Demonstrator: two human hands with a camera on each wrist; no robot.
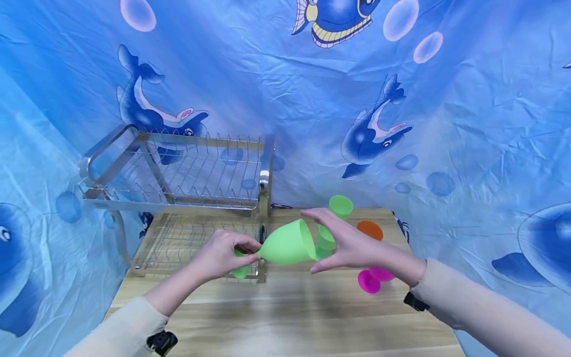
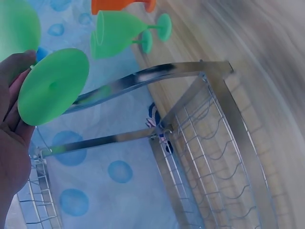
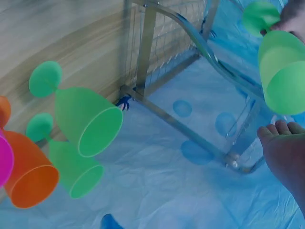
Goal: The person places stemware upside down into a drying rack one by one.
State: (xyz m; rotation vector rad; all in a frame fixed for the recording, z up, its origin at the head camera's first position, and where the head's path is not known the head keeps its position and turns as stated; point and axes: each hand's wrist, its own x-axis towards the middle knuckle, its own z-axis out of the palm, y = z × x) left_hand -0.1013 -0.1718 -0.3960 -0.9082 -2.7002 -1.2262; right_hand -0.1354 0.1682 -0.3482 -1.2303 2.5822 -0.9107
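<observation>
A light green plastic goblet (image 1: 285,243) lies sideways in the air in front of the rack's right side. My left hand (image 1: 225,255) pinches it by the stem, and the round green foot (image 2: 55,88) sticks out past the fingers in the left wrist view. Near the goblet's rim is my right hand (image 1: 350,243), thumb and fingers spread apart and holding nothing. In the right wrist view the cup's open mouth (image 3: 288,88) faces that hand, with a small gap between them.
A two-tier metal dish rack (image 1: 178,202) stands on the left of the wooden table (image 1: 303,312). Behind my right hand are more goblets: green (image 1: 341,206), orange (image 1: 369,229) and magenta (image 1: 369,281). A blue sea-patterned sheet (image 1: 303,124) hangs around the table.
</observation>
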